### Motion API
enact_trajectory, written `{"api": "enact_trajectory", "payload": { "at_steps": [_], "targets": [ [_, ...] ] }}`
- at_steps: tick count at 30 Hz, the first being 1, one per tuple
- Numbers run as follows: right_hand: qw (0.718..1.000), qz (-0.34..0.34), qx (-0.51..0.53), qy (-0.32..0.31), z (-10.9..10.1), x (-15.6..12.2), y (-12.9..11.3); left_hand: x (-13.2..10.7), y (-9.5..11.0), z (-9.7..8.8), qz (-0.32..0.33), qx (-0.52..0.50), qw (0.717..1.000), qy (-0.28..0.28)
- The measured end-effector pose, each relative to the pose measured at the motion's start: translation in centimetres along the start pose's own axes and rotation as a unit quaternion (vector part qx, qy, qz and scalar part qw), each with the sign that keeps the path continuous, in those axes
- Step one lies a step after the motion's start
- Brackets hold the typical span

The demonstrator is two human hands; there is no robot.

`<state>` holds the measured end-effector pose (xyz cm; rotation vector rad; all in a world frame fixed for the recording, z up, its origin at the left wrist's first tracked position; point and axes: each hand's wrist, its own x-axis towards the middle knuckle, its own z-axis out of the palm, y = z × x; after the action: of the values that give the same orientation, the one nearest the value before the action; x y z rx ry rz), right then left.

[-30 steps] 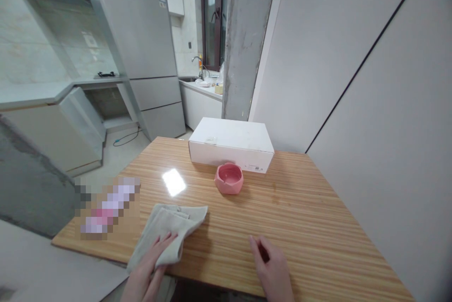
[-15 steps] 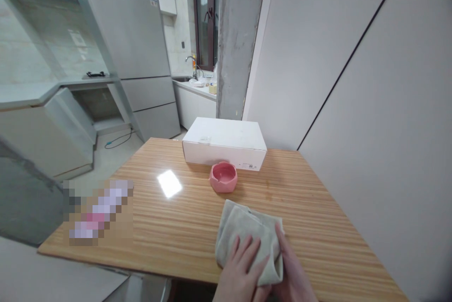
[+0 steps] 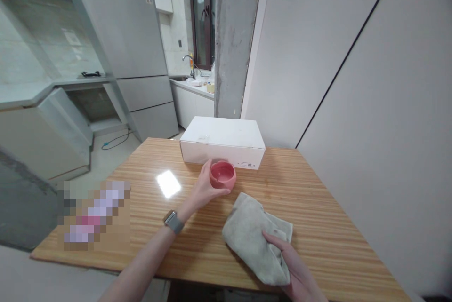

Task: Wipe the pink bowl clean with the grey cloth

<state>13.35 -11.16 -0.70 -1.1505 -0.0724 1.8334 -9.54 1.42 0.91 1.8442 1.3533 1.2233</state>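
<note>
A small pink ashtray [image 3: 223, 174] with notches in its rim stands upright on the wooden table, just in front of a white box. My left hand [image 3: 206, 184] grips it from the left, thumb along the near side and fingers at the far side. Nearer to me, a folded grey-green cloth [image 3: 250, 234] is in my right hand [image 3: 287, 257]. The right thumb lies on top of the cloth, while the other fingers are hidden beneath it.
The white box [image 3: 222, 139] lies at the far edge of the wooden table [image 3: 310, 226]. A blurred-out patch [image 3: 97, 215] covers something at the table's left. A white wall [image 3: 370, 118] borders the right side. A fridge [image 3: 120, 29] stands beyond, at the left.
My left hand has left the cloth and reached forward to grip the ashtray. The cloth, held by my right hand alone, has turned and loosened somewhat.
</note>
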Motion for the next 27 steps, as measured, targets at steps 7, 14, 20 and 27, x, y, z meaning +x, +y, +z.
{"api": "enact_trajectory", "payload": {
  "at_steps": [7, 14, 20, 27],
  "targets": [
    [0.997, -0.065, 0.023, 0.041, 0.7, 1.1, -3.2, 1.4, -2.2, 1.7, -0.004, -0.071, 0.997, 0.005],
    [0.972, -0.230, -0.024, 0.037, 5.6, 5.7, -5.5, 0.5, 2.4, 1.5, 0.087, -0.099, 0.991, 0.029],
    [0.951, -0.303, -0.054, -0.026, 10.1, 10.6, -4.9, -0.3, 1.7, 2.2, 0.111, -0.060, 0.992, 0.023],
    [0.768, -0.563, -0.303, -0.034, 8.0, 10.8, -2.8, -0.4, 1.2, 2.5, 0.023, -0.120, 0.992, 0.021]
  ]
}}
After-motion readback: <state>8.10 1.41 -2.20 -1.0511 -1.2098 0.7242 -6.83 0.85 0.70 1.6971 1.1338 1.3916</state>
